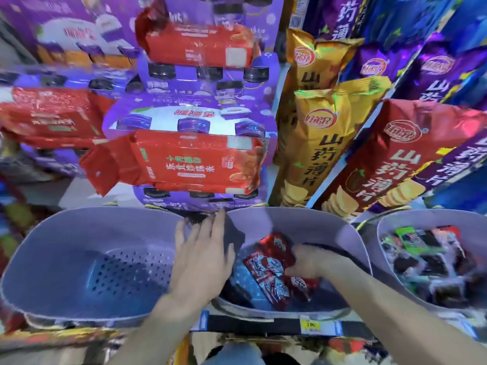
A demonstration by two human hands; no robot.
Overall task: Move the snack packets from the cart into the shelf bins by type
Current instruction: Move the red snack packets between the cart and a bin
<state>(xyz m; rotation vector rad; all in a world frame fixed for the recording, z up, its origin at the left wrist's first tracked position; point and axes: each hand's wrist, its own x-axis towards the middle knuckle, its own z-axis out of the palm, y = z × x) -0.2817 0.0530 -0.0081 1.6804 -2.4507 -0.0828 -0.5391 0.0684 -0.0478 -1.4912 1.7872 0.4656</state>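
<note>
Lilac bins [303, 222], three; red packets [266, 280], several.

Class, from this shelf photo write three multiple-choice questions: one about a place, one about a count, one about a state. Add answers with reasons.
1. The right hand is in which bin? A left bin B middle bin C right bin
2. How many lavender bins show? A two B three C five
3. The left hand is: A open B gripping a packet C a fist
Answers: 1 B, it grips red packets there; 2 B, three stand side by side; 3 A, fingers spread straight.
</note>
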